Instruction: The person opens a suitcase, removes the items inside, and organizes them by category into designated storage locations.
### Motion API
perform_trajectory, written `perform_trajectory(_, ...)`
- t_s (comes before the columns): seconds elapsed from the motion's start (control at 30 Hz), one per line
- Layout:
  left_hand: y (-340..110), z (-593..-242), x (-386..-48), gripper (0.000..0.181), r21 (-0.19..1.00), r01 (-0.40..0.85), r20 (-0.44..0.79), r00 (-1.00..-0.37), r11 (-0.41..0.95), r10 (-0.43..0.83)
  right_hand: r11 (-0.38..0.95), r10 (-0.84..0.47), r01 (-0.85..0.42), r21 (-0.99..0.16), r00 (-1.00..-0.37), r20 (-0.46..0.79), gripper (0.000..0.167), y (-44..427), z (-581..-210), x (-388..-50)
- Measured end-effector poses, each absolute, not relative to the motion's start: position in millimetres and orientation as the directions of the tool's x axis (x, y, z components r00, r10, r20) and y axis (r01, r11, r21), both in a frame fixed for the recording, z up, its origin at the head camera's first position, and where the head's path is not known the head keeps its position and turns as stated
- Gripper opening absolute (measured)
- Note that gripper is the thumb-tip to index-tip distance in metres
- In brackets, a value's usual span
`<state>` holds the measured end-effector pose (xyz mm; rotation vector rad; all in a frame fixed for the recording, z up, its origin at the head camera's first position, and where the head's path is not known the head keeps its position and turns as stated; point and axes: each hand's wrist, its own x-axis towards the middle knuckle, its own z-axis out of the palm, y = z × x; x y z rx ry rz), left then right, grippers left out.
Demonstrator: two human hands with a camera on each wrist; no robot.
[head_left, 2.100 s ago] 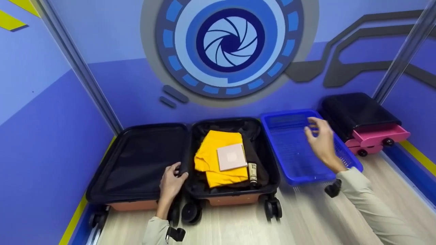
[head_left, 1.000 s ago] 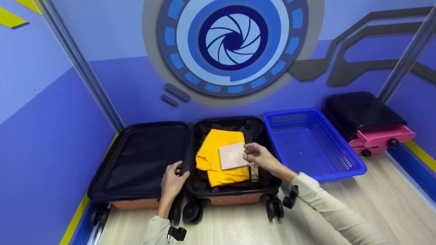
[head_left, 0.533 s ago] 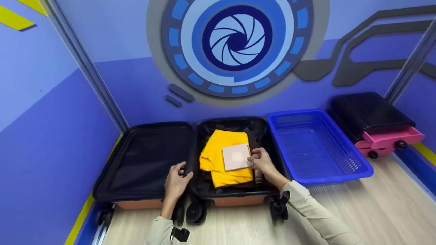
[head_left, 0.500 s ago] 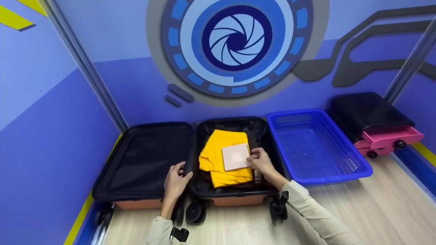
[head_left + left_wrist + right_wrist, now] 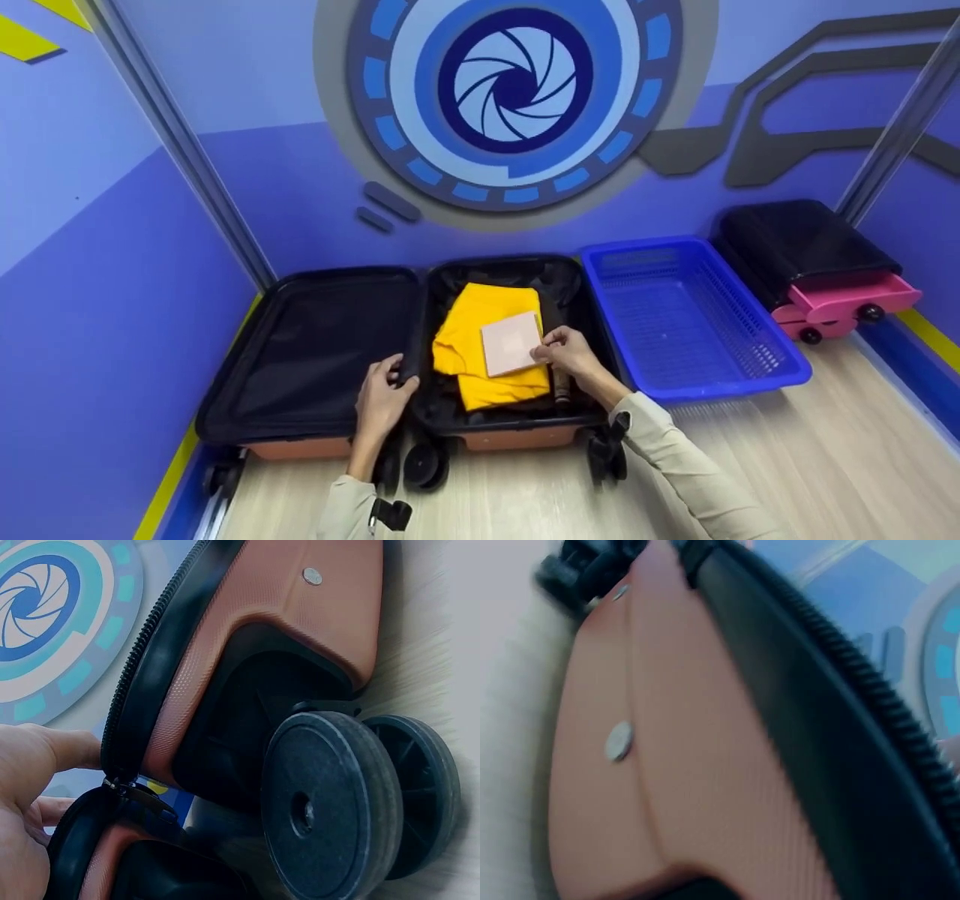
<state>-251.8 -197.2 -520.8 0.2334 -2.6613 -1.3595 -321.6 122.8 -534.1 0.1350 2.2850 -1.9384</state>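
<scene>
An orange suitcase with black lining lies spread in two halves. In its right half, a folded yellow garment rests on dark cloth, and a flat, square, pale pink case is on top. My right hand pinches the case by its right edge. Below that hand shows the end of a small tube, mostly covered. My left hand holds the black rim between the halves, with thumb and fingers bent over it. In the right wrist view, only the suitcase's side shows clearly.
A blue plastic basket stands right of the suitcase. Farther right is a black and pink small case with a pulled-out pink part. Suitcase wheels jut toward me over the pale floor. A blue patterned wall closes off the back.
My right hand has come left from over the basket to the pink case and taken its right edge. The case has barely shifted. My left hand stays on the rim.
</scene>
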Motion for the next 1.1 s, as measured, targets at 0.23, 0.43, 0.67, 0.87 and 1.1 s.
perform_trajectory(0.23, -196.2, -523.3, -253.6, 0.052, 0.812, -0.065, 0.063, -0.978, 0.58, -0.199, -0.049, -0.04, 0.247, -0.968, -0.969, -0.245, 0.014, 122.9, -535.9, -323.3)
perform_trajectory(0.43, -196.1, -524.1, -254.5, 0.052, 0.807, -0.077, 0.066, -0.974, 0.586, -0.218, -0.144, -0.127, 0.353, -0.925, -0.933, -0.336, 0.049, 123.4, -536.2, -326.8)
perform_trajectory(0.67, -196.4, -524.6, -253.2, 0.05, 0.805, -0.062, 0.08, -0.974, 0.589, -0.212, -0.181, -0.179, 0.41, -0.894, -0.908, -0.38, 0.043, 124.0, -533.0, -327.9)
perform_trajectory(0.87, -194.9, -524.1, -253.5, 0.051, 0.805, -0.056, 0.085, -0.974, 0.59, -0.209, -0.171, -0.2, 0.367, -0.914, -0.922, -0.333, 0.027, 128.4, -531.3, -325.2)
perform_trajectory(1.1, -197.9, -525.0, -252.6, 0.051, 0.803, -0.059, 0.082, -0.975, 0.594, -0.208, -0.208, -0.201, 0.328, -0.922, -0.936, -0.288, 0.027, 142.5, -532.3, -323.7)
